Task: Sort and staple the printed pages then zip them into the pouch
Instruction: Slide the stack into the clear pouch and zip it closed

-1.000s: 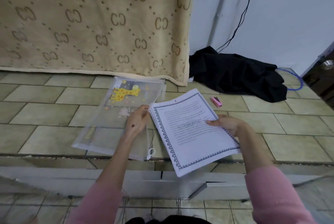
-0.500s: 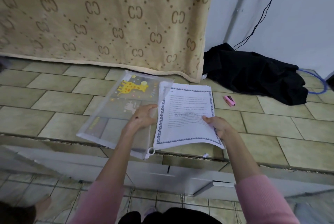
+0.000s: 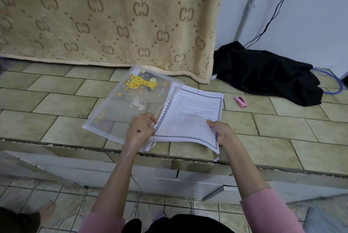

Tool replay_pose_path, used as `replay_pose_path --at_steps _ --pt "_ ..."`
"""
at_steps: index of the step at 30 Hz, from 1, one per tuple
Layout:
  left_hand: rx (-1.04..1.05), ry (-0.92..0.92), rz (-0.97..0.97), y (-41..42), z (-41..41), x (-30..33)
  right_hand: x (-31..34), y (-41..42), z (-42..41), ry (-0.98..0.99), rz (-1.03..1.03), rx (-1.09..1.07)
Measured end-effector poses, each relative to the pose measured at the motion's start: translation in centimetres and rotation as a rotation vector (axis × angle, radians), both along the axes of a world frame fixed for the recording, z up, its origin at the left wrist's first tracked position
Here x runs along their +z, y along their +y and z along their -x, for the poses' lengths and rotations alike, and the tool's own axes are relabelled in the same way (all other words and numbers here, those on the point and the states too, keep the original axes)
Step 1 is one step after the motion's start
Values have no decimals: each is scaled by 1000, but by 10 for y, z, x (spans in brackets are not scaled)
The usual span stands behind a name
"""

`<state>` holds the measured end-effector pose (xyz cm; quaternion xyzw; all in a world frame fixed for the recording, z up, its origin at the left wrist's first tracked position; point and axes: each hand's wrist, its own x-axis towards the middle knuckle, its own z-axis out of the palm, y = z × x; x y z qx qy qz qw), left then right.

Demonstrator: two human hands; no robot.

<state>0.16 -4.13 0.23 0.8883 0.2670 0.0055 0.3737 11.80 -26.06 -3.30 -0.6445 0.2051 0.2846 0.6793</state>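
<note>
1. Person is standing at a tiled ledge, pink sleeves pushed up, both hands working over it.
2. Left hand is pinching the open zip edge of the clear pouch, fingers curled, holding the mouth apart.
3. Right hand is gripping the near right corner of the printed pages, thumb on top, fingers curled underneath.
4. Pages' left edge is sitting in the pouch mouth; most of the stack is lying outside, flat on the ledge, near corner curling up.
5. Pouch is lying on the ledge left of the pages, giraffe print facing up.
6. Pink stapler is lying on the tiles right of the pages, apart from them.
7. Black cloth is lying bunched by the wall; patterned beige blanket is hanging behind the pouch.
</note>
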Motion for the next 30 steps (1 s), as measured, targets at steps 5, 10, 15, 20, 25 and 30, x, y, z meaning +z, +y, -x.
replay_pose_path --at_steps 5,10,15,20,25,30 --pt "60 -29 42 -3 7 -6 -1 4 3 -55 95 -51" --pt "111 -31 61 -1 11 -3 -4 4 5 -52 105 -73" --pt "156 -65 56 -1 10 3 -4 7 9 -90 146 -94" --pt "65 26 -40 -5 13 -6 5 10 9 -144 146 -80" --pt "-29 17 -138 -16 17 -11 4 11 6 -131 104 -66" --pt "-14 29 85 -2 17 0 -1 6 5 -71 28 -89"
